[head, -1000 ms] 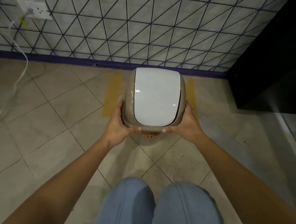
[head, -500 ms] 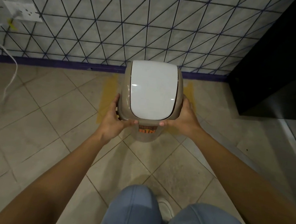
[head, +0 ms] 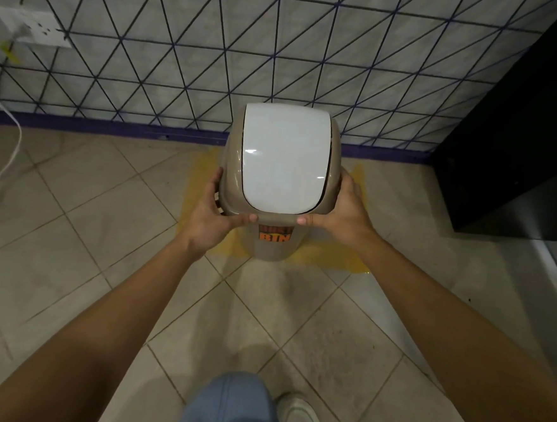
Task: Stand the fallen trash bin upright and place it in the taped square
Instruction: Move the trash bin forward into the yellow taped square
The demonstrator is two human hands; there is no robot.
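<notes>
The trash bin [head: 276,243] is beige with a white swing lid [head: 285,158] and an orange "BIN" label. It stands upright in front of me, near the tiled wall. My left hand [head: 212,217] grips the left side of its top rim and my right hand [head: 341,215] grips the right side, thumbs on the near edge. The yellow taped square [head: 330,259] lies on the floor under and around the bin's base; its front strip and both side strips show. Whether the base touches the floor I cannot tell.
A tiled wall with a purple skirting [head: 79,124] runs just behind the bin. A black cabinet [head: 523,129] stands at the right. A wall socket [head: 33,25] with a white cable [head: 10,156] hanging to the floor is at the left. My knees and one shoe [head: 302,420] are below.
The bin, held in both hands, has moved forward towards the wall and over the taped square. My view has risen and my arms have stretched out.
</notes>
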